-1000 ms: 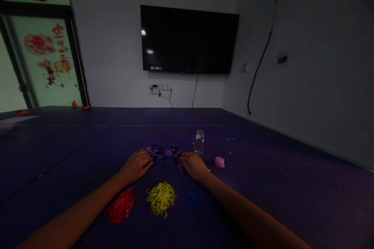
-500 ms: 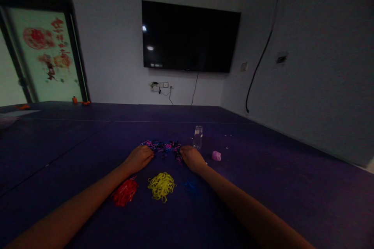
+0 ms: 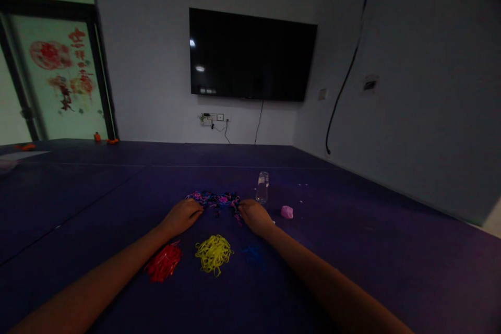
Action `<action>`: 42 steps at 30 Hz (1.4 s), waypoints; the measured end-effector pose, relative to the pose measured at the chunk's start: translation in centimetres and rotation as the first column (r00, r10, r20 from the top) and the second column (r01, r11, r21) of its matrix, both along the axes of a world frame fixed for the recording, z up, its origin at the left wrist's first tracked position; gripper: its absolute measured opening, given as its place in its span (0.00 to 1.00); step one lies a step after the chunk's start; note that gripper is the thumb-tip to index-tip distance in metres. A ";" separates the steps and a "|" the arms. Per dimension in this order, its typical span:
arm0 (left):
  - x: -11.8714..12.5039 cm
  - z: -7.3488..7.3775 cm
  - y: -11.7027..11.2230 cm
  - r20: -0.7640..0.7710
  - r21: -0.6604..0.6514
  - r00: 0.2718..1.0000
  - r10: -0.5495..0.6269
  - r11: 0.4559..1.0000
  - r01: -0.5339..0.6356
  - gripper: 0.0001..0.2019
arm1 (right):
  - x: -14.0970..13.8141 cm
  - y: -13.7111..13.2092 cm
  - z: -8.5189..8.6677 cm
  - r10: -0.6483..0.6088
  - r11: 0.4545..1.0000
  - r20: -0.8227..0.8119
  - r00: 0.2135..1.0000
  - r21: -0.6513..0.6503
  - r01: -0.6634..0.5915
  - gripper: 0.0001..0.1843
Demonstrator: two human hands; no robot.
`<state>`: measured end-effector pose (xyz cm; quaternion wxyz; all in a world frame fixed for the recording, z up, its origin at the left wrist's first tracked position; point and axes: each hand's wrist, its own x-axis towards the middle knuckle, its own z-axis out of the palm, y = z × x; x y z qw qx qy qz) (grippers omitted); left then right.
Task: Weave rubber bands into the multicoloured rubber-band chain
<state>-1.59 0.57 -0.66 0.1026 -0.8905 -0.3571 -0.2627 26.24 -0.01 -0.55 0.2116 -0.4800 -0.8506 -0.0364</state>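
A mixed heap of pink, blue and black rubber bands is spread in a long strip on the purple surface. At its left end lies my left hand, fingers curled together against the bands. My right hand is at the other end, its bent fingers touching the edge of the heap. Whatever lies between the fingertips of either hand is too small or hidden to make out. Nearer to me are sorted piles: red rubber bands, yellow rubber bands and a small, dim pile of blue rubber bands.
Just beyond my right hand stands a clear bottle, with a pink lump-shaped object to its right. Small white bits lie farther right. The purple surface reaches the wall, where a television hangs. Orange objects sit near the door.
The camera view has shifted slightly, so everything sits a little lower and to the left. Both hands stay at the two ends of the mixed heap, with little visible movement.
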 end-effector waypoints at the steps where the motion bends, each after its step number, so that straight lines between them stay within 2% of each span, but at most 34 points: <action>1: 0.0 0.0 0.0 0.004 -0.003 1.000 -0.003 1.000 0.003 0.10 | 0.0 0.0 0.0 0.000 1.000 -0.015 1.000 0.002 0.000 0.17; 6: 0.0 0.0 0.0 0.028 -0.004 1.000 -0.009 1.000 0.009 0.10 | 0.0 -0.2 0.1 0.010 1.000 -0.068 0.998 0.010 -0.009 0.19; 15: 0.0 0.0 -0.1 0.025 -0.017 1.000 0.004 1.000 -0.003 0.10 | 0.0 -0.1 0.1 0.027 1.000 0.017 0.999 0.005 -0.027 0.19; 24: 0.2 0.1 -0.1 0.025 -0.022 1.000 -0.012 1.000 0.012 0.10 | 0.2 -0.3 0.3 -0.056 0.998 0.058 0.997 -0.017 0.057 0.18; 30: 0.3 0.3 -0.3 0.004 -0.011 1.000 -0.008 1.000 0.008 0.09 | 0.1 -0.5 0.4 -0.011 1.000 0.017 1.000 0.002 0.010 0.17; 42: 0.3 0.3 -0.3 0.000 -0.021 1.000 -0.007 1.000 0.007 0.10 | 0.3 -0.1 0.1 -0.003 1.000 0.059 0.998 -0.025 0.004 0.18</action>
